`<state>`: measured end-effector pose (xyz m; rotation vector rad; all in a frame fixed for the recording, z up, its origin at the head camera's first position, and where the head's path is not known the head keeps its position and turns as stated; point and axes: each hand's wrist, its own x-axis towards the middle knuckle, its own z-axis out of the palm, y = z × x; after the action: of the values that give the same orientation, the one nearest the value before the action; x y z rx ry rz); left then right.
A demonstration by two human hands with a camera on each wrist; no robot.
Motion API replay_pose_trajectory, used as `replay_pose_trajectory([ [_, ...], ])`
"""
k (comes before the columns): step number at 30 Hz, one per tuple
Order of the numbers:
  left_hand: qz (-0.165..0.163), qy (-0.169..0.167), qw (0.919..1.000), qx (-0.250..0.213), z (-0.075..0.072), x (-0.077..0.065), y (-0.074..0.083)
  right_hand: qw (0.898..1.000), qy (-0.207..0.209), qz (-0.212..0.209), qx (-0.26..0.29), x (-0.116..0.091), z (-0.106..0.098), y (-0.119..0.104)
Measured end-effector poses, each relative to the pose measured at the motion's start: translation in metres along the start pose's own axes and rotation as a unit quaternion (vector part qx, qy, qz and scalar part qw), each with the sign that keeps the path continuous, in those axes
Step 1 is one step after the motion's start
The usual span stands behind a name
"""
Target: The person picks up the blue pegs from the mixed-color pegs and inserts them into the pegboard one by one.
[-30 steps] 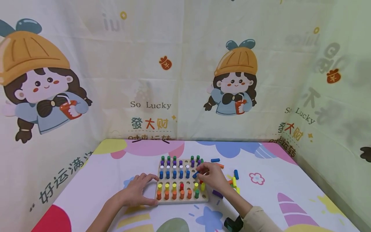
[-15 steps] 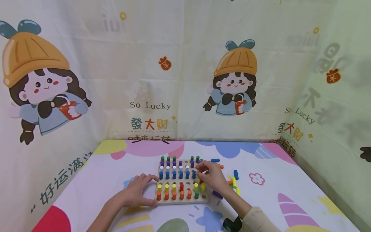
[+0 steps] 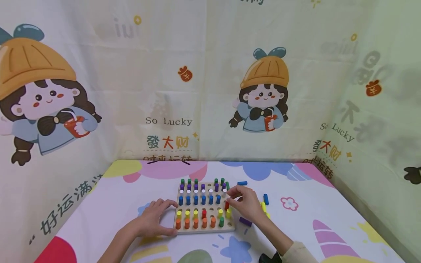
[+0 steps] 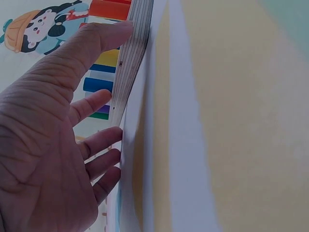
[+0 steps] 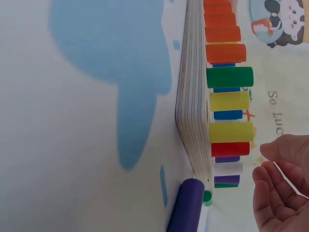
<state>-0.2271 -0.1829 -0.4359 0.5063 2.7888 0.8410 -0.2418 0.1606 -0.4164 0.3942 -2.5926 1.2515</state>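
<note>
A wooden pegboard point(image 3: 205, 232) lies on the table, set with rows of coloured pegs. My left hand point(image 3: 152, 221) touches its left edge with thumb and index fingertip, the other fingers stretched out; the left wrist view shows the thumb point(image 4: 104, 38) against the layered side. At the board's right side hovers my right hand point(image 3: 246, 202), fingers loosely bent. In the right wrist view, thumb and fingertips hold nothing and stand apart from the white peg point(image 5: 228, 168) and red peg point(image 5: 231, 149). A blue peg point(image 3: 218, 199) stands upright at the right end of the blue row.
Loose pegs lie right of the board: a purple peg point(image 3: 245, 221), blue pegs point(image 3: 242, 183) and yellow ones point(image 3: 263, 207), partly behind my right hand. A patterned cloth point(image 3: 309, 219) covers the table, and printed curtains point(image 3: 210, 91) hang behind.
One second ago my right fingers held the blue peg at a tilt. It then stood upright in its hole. My right hand has since drawn off it to the right; the left hand stays.
</note>
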Motion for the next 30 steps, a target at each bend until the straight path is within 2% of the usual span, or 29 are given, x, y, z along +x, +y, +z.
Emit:
replay_pose_trajectory([
  [11,0.003,-0.006,1.0000,-0.005,0.003,-0.003,-0.001,0.999,0.014,0.036,0.000,-0.010,-0.009,0.005],
  [18,0.005,-0.001,1.0000,-0.003,0.002,-0.003,0.000,0.999,0.028,0.028,-0.002,-0.011,-0.018,0.012],
  [30,0.005,0.001,1.0000,-0.002,0.001,-0.002,0.002,0.998,0.040,0.046,-0.002,-0.012,-0.034,0.023],
])
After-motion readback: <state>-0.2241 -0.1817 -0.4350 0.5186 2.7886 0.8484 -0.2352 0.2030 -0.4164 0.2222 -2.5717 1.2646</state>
